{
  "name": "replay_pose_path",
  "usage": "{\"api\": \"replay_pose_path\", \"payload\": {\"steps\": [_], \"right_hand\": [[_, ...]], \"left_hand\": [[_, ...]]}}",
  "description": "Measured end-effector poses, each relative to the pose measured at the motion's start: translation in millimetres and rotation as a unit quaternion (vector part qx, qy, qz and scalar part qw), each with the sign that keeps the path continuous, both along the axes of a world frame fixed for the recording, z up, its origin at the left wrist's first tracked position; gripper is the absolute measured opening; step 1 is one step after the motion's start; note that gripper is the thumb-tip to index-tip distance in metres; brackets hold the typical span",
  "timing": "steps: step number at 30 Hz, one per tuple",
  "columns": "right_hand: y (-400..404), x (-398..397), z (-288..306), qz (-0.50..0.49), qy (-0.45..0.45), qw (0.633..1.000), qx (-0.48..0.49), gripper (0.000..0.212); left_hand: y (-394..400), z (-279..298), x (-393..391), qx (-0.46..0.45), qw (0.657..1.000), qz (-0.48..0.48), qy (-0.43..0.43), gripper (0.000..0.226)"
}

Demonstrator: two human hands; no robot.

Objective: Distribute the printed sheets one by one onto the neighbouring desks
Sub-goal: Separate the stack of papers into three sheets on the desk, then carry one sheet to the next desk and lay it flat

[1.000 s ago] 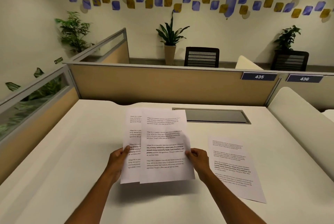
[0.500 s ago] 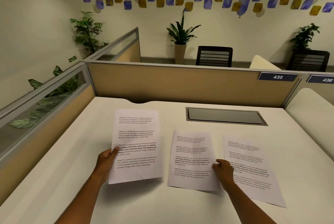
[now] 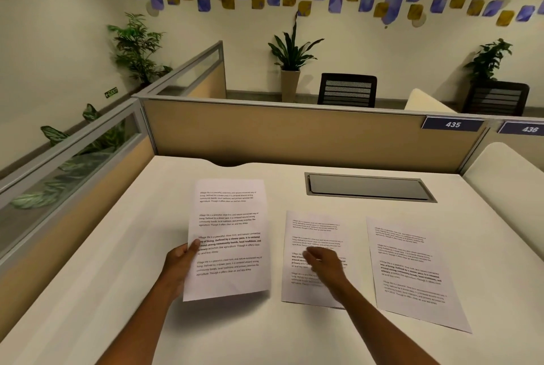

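My left hand (image 3: 179,261) grips the left edge of a printed sheet (image 3: 229,238) and holds it tilted up above the white desk (image 3: 117,291). A second printed sheet (image 3: 315,235) lies flat on the desk in the middle. My right hand (image 3: 323,263) hovers over that sheet, blurred, fingers loosely curled, holding nothing. A third printed sheet (image 3: 412,273) lies flat further right, slightly turned.
A grey cable hatch (image 3: 368,186) is set into the desk behind the sheets. Beige partitions (image 3: 294,135) with labels 435 (image 3: 452,124) and 436 close the back and left. A neighbouring desk (image 3: 506,170) lies to the right. Black chairs (image 3: 347,90) and potted plants stand beyond.
My right hand pulled one sheet off the held ones, laid it flat in the middle of the desk, let go and now moves left over it. My left hand keeps its sheet.
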State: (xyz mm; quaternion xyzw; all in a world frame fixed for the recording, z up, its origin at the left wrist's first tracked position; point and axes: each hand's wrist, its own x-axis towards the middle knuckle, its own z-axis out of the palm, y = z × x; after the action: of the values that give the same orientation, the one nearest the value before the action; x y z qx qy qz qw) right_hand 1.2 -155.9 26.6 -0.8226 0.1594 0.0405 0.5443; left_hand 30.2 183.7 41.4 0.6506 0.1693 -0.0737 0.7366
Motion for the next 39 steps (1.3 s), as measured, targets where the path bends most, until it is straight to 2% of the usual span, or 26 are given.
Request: {"api": "replay_pose_path", "payload": {"steps": [4,6,8,12,17,19,24,28,30,32,35,39], "right_hand": [[43,0,6,0.031,0.043,0.986,0.160,0.052],[61,2,7,0.042,0.064,0.978,0.194,0.062],[75,5,5,0.043,0.073,0.975,0.204,0.060],[91,10,-2,0.015,0.062,0.985,0.158,0.033],[100,10,-11,-0.014,0.068,0.994,0.090,0.026],[104,9,-16,-0.022,0.069,0.994,0.079,0.027],[115,11,-27,-0.067,0.067,0.994,0.063,0.032],[123,10,-33,-0.059,0.069,0.995,0.049,0.041],[123,7,-34,-0.021,0.056,0.998,-0.001,0.050],[123,4,-37,0.040,0.046,0.992,-0.108,0.058],[121,-3,-45,0.126,0.018,0.961,-0.247,0.059],[122,-9,-55,0.197,-0.016,0.924,-0.328,0.058]], "left_hand": [[1,-2,3,-0.010,1.000,-0.013,0.016,0.032],[2,-1,4,-0.015,0.999,-0.019,0.025,0.034],[5,-1,6,-0.020,0.999,-0.024,0.031,0.034],[12,-4,9,0.003,0.999,-0.039,0.033,0.032],[19,-13,10,0.123,0.990,-0.069,0.016,0.017],[22,-16,12,0.130,0.988,-0.078,0.020,0.017],[25,-20,18,0.131,0.988,-0.083,0.023,0.033],[27,-23,21,0.174,0.981,-0.084,0.024,0.058],[27,-25,18,0.218,0.971,-0.094,0.009,0.069],[30,-30,16,0.283,0.951,-0.127,-0.007,0.073],[37,-43,10,0.371,0.907,-0.196,-0.019,0.075],[45,-63,1,0.465,0.846,-0.260,-0.032,0.074]]}}
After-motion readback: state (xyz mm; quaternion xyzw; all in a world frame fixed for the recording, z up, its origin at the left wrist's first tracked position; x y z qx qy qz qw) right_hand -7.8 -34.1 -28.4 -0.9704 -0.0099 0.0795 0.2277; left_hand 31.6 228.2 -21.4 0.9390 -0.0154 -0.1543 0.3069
